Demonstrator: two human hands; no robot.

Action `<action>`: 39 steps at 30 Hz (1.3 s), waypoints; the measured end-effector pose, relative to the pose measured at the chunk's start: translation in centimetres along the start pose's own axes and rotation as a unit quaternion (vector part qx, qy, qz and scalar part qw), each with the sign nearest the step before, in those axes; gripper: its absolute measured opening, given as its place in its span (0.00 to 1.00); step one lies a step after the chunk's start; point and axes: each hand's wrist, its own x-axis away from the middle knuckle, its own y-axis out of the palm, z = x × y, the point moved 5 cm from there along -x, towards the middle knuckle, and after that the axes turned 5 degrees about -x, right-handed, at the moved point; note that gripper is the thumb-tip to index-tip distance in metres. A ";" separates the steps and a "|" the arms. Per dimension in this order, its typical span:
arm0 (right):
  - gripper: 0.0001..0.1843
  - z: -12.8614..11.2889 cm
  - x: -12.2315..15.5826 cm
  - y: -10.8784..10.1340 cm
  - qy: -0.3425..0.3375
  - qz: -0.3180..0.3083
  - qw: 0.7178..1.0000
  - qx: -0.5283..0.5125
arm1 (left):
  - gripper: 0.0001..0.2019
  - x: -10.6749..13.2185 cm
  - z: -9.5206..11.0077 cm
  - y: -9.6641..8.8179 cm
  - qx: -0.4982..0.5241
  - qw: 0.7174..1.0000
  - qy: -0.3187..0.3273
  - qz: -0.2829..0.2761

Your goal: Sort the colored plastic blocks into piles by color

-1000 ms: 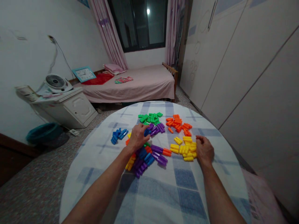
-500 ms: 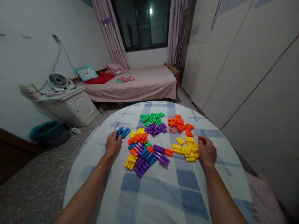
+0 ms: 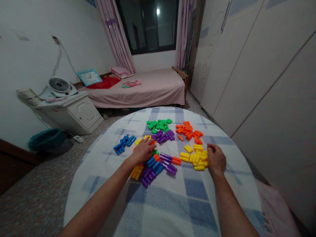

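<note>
1. Grip: the left hand (image 3: 143, 152) is lying palm down over the mixed pile (image 3: 158, 168), on its eleven o'clock side, fingers loosely spreading; whether they are grasping a piece, I cannot tell. The right hand (image 3: 216, 158) is curling its fingers beside the yellow pieces (image 3: 196, 158); anything inside is staying hidden.
2. With the mixed pile serving as the clock's centre and twelve pointing away from the person, the blue pieces (image 3: 122, 142) are lying at ten o'clock, well apart from both hands.
3. The mixed pile is showing purple, blue, orange, yellow and a little green, the hand partly covering it.
4. The green pieces (image 3: 161, 125) are sitting just past twelve, the purple pieces (image 3: 163, 136) lying against their near side.
5. The orange pieces (image 3: 188, 130) are spreading loosely at two o'clock.
6. The yellow pieces are clustering at three o'clock, between pile and right hand.
7. A checked tablecloth (image 3: 170, 204) is lying beneath everything.
</note>
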 end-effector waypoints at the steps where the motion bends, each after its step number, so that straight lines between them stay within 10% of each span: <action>1: 0.20 0.0 0.0 0.0 0.000 0.001 1.000 0.000 | 0.17 -0.3 -0.1 0.3 -0.005 1.000 -0.003 -0.010; 10: 0.18 0.1 0.0 0.1 0.003 0.001 1.000 -0.001 | 0.04 -2.0 -0.2 0.1 0.058 0.998 0.030 0.007; 19: 0.18 0.1 0.0 0.1 0.006 -0.001 1.000 0.008 | 0.05 -3.5 -5.2 -0.9 0.287 0.927 -0.194 0.143; 25: 0.18 -0.3 0.1 -0.1 -0.002 -0.001 1.000 0.013 | 0.15 -7.2 -9.0 -0.8 0.247 0.909 -0.286 0.175; 39: 0.18 -0.1 0.1 0.0 0.006 -0.009 1.000 0.009 | 0.14 -10.1 0.1 2.4 0.090 0.986 -0.126 0.059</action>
